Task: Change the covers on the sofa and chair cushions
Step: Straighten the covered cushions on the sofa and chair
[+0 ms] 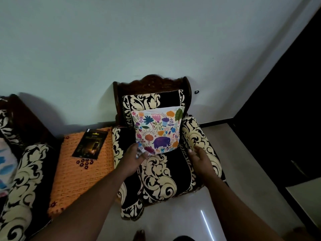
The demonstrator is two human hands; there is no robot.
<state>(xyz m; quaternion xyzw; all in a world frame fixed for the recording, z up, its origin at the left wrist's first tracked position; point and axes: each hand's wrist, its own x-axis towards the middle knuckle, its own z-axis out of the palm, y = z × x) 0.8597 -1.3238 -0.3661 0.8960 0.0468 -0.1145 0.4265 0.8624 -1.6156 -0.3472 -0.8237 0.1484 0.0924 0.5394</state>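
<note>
Upright against the armchair (161, 173) back, the floral elephant cushion (157, 130) has its lower corner pinched by the left hand (133, 159); the right hand (199, 158) hovers beside it, fingers relaxed, holding nothing.

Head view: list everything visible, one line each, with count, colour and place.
cushion: one, white floral cover with purple elephant, leaning on the armchair's backrest
armchair: one, black and cream, against the wall
side table cloth: one, orange, left of the armchair
booklet: one, dark, lying on the cloth
sofa: one, black and cream, far left
left hand: fingers touching the cushion's lower left corner
right hand: open, beside the right armrest
</note>
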